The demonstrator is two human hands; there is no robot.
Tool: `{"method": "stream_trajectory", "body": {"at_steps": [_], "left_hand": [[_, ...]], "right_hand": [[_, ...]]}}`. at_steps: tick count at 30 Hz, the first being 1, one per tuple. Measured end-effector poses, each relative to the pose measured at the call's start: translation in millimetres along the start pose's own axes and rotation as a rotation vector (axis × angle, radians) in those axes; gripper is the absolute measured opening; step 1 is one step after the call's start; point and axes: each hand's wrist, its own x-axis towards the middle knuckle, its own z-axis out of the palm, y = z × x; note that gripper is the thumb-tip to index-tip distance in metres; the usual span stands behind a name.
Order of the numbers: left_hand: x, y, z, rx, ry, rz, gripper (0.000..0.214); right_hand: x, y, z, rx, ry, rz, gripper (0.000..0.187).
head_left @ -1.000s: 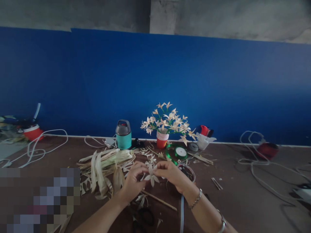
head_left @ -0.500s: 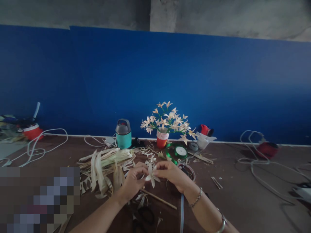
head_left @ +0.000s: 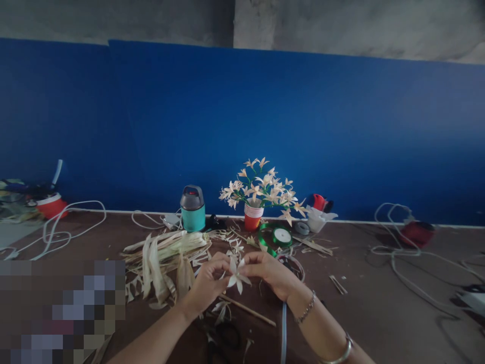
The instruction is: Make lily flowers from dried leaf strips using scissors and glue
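Between my hands is a pale flower with pointed petals, apparently made of dried husk. My left hand pinches it at its left side. From the right, my right hand grips a petal between thumb and fingers. Below them a thin stick lies slanted on the table, with black scissors nearer to me. A heap of dried husks spreads to the left of my left hand. Behind my hands, loose cut petals are scattered.
Cream flowers on green stems stand in stacked paper cups. A teal-and-grey container is to their left; a green ribbon roll and white cup are to their right. White cables loop at the right. A blue panel rises behind.
The flower has turned very slightly between my fingers. Both hands keep nearly the same place and grip.
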Motion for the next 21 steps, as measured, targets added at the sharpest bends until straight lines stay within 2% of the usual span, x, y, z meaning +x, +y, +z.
{"method": "stream_trajectory", "body": {"at_steps": [11, 15, 21], "left_hand": [[0.5, 0.4, -0.7, -0.009, 0.028, 0.035, 0.024], [1.3, -0.4, -0.2, -0.052, 0.086, 0.019, 0.026], [0.7, 1.9, 1.6, -0.097, 0.109, -0.029, 0.030]], "right_hand": [[-1.3, -1.1, -2.0, -0.056, -0.029, -0.007, 0.021], [-3.0, -3.2, -5.4, -0.098, -0.079, 0.011, 0.018], [-1.6, -2.1, -7.1, -0.116, -0.049, 0.016, 0.019]]}}
